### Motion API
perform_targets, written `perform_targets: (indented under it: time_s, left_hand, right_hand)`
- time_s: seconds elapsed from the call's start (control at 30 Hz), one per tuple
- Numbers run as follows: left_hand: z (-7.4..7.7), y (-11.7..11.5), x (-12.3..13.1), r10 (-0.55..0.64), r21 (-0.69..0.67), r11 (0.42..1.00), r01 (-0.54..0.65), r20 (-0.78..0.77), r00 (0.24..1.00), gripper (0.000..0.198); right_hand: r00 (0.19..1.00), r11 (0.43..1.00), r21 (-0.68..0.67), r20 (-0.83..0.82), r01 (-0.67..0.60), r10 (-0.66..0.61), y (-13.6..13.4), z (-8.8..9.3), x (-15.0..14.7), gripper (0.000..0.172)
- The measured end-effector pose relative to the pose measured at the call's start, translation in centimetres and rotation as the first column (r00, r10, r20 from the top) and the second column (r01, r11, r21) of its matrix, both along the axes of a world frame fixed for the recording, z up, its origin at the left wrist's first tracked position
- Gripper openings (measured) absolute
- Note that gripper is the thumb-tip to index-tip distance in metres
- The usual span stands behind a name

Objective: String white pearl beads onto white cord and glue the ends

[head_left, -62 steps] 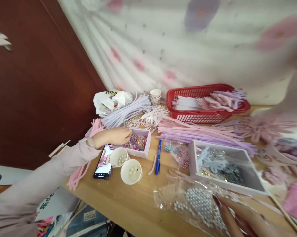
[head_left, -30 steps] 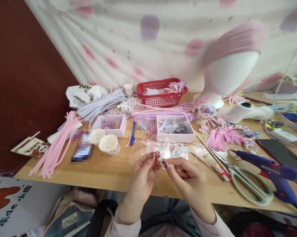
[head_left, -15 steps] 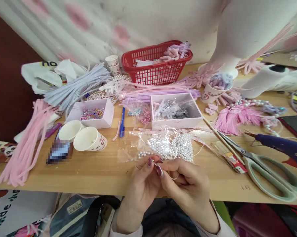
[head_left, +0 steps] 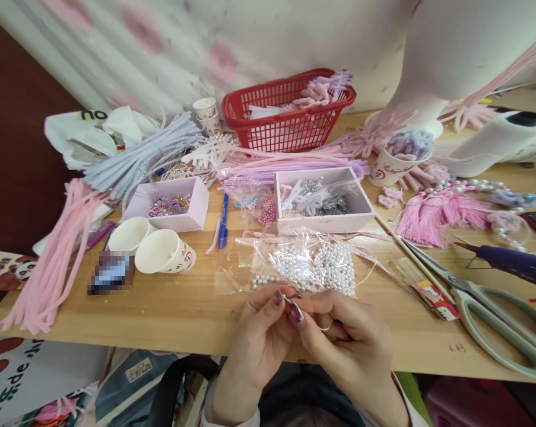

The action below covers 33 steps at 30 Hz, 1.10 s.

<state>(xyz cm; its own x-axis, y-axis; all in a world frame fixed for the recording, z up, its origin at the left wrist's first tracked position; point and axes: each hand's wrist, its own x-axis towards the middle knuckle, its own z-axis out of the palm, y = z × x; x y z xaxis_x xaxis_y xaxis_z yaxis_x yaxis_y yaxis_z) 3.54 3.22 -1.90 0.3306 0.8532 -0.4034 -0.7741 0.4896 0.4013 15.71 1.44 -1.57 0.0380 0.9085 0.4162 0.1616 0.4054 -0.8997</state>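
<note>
My left hand [head_left: 264, 335] and my right hand [head_left: 348, 339] meet above the table's front edge, thumbs and fingertips pinched close together. Between them runs a thin white string [head_left: 325, 328], and a short loop of it shows under my right fingers. Something small and pale is at the left fingertips; whether it is a bead, I cannot tell. Just beyond the fingers lies a clear plastic bag of white pearl beads [head_left: 334, 267], with several beads strung in a row along its near left side.
Two paper cups [head_left: 161, 252] stand left, near a box of colourful gems [head_left: 200, 204]. Behind the beads sit a white box [head_left: 325, 224] and a red basket [head_left: 289, 133]. Scissors [head_left: 499, 326] and a glue gun [head_left: 512, 261] lie right. Pink fuzzy stems [head_left: 54, 261] hang over the left edge.
The view has shifted slightly, so the table's things sit a little further right. Both hands keep their pinch on the string, with hardly any change in the fingers.
</note>
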Motion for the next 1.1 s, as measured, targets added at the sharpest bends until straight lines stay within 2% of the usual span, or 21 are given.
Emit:
perform_targets:
  time_s: [0.4, 0.57, 0.7, 0.83, 0.97, 1.1]
  left_hand:
    - [-0.2, -0.2, 0.1, 0.017, 0.062, 0.998, -0.014, -0.050, 0.999, 0.018]
    - [-0.5, -0.3, 0.1, 0.063, 0.145, 0.989, -0.043, -0.138, 0.988, 0.016]
    - [-0.6, -0.4, 0.2, 0.120, 0.261, 0.964, -0.053, -0.249, 0.961, 0.014]
    - [-0.6, -0.4, 0.1, 0.189, 0.410, 0.912, -0.024, -0.367, 0.911, 0.010]
    - [-0.8, -0.6, -0.5, 0.281, 0.587, 0.807, 0.067, -0.481, 0.831, 0.005]
    - [-1.2, -0.7, -1.4, 0.332, 0.685, 0.708, 0.172, -0.538, 0.775, 0.014]
  right_hand:
    - [0.994, 0.999, 0.038, 0.110, 0.016, -0.020, 0.0, 0.7, 0.7, 0.012]
    - [0.986, 0.999, 0.043, 0.169, 0.003, -0.010, -0.3, 1.2, 1.2, 0.010]
    - [0.981, 0.999, 0.047, 0.194, -0.016, 0.006, -0.2, 1.6, 1.5, 0.010]
    - [0.975, 0.998, 0.035, 0.220, -0.046, 0.037, -0.3, 2.0, 2.0, 0.011]
    - [0.969, 0.997, 0.009, 0.234, -0.081, 0.077, -0.7, 2.3, 2.4, 0.012]
    - [0.963, 0.994, -0.007, 0.248, -0.106, 0.105, -0.9, 2.6, 2.8, 0.011]
